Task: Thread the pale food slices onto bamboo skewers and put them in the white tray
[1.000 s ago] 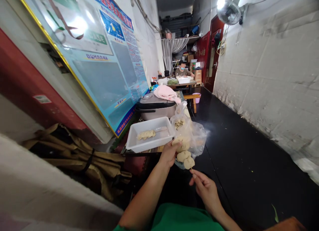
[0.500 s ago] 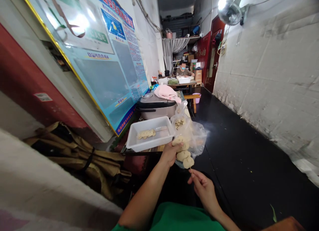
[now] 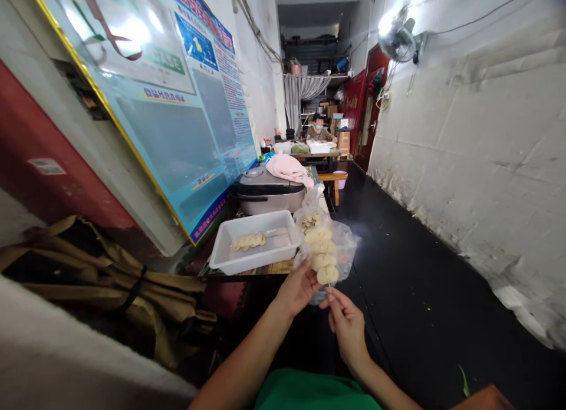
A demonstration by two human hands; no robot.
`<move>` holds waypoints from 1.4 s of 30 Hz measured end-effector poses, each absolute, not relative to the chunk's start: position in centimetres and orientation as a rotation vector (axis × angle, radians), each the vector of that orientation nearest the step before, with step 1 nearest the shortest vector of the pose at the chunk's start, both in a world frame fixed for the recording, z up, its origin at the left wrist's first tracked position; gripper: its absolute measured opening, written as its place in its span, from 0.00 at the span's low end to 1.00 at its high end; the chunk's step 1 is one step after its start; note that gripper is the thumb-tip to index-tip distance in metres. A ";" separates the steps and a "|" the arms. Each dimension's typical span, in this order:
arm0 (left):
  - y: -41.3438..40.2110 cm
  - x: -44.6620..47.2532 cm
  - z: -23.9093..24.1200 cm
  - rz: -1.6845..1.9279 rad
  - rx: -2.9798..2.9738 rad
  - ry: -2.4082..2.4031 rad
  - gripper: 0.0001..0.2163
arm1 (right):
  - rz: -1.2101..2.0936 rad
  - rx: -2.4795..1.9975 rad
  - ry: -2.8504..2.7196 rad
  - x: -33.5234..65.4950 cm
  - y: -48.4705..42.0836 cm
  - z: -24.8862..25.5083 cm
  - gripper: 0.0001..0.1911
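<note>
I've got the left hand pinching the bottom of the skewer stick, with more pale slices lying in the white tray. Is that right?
Not quite: the head view shows the right hand pinching the bottom of the skewer stick, with more pale slices lying in the white tray.

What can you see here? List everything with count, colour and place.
Skewer of slices: one, cream, before the plastic bagging
Slice row: one, cream, in the tray
Tray: one, white, left of the bagging
Plastic bagging: count unclear, clear, beyond the skewer
Appliance: one, greyish, behind the tray
Cloth: one, pink, on the appliance
Notice board: one, blue, on the left
Fan: one, grey, upper right
Bucket: one, purple, beside the bench
Co-worker: one, brownish top, far table
Fabric bundle: one, brown, lower left
Shirt: one, green, bottom edge
Left hand: one, bare, beside the lower slices
Right hand: one, bare, pinching the stick
</note>
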State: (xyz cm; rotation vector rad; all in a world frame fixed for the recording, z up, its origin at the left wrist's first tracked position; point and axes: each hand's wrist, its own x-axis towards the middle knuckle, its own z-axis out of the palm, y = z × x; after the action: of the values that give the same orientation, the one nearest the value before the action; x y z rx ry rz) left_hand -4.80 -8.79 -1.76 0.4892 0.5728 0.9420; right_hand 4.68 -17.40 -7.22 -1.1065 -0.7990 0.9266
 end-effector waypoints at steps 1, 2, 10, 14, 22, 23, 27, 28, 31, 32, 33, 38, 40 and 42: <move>-9.2 -4.5 -1.8 0.938 0.506 0.553 0.13 | 0.925 -1.101 -0.804 4.6 -17.2 -7.2 0.21; -9.5 -4.3 -1.8 0.944 0.536 0.534 0.13 | 0.925 -1.099 -0.812 4.4 -17.1 -7.1 0.21; -10.6 -2.9 -1.3 1.108 0.643 0.669 0.15 | 0.952 -1.128 -0.880 3.8 -17.2 -7.0 0.20; -11.0 -2.8 -1.8 1.181 0.655 0.725 0.15 | 0.951 -1.157 -0.928 3.9 -17.3 -6.9 0.21; -10.7 -7.2 -0.2 1.320 0.669 0.502 0.16 | 0.927 -1.237 -1.233 4.8 -15.7 -5.7 0.26; -10.7 -8.1 0.0 1.350 0.664 0.498 0.16 | 0.907 -1.250 -1.306 4.9 -15.2 -5.4 0.26; -10.4 -11.3 0.3 1.429 0.638 0.509 0.16 | 0.746 -1.299 -1.654 5.0 -12.5 -3.3 0.20; -10.1 -12.0 0.2 1.436 0.626 0.514 0.16 | 0.700 -1.311 -1.749 4.9 -11.4 -2.5 0.18; -8.0 -14.5 0.2 1.444 0.558 0.557 0.14 | 0.556 -1.372 -2.010 3.8 -7.0 0.0 0.15; -7.0 -15.4 0.3 1.447 0.529 0.584 0.14 | 0.504 -1.403 -2.076 3.2 -5.1 0.8 0.14; -5.9 -16.3 0.5 1.458 0.505 0.613 0.13 | 0.455 -1.436 -2.133 2.5 -3.1 1.6 0.14; -2.2 -21.0 0.7 1.717 0.549 0.726 0.14 | 0.335 -1.499 -2.379 -1.0 6.8 3.3 0.12; -2.1 -22.5 -0.2 1.839 0.587 0.819 0.14 | 0.325 -1.484 -2.468 -2.0 9.8 2.8 0.11; -2.4 -23.6 -1.6 1.911 0.596 0.925 0.14 | 0.320 -1.462 -2.546 -2.8 11.9 1.8 0.11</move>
State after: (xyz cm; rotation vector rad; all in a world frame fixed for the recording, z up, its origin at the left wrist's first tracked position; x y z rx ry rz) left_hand -23.62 -2.44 -1.61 0.5960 0.9251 1.9115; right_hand -2.83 11.92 1.80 -1.4617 -2.5463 0.3198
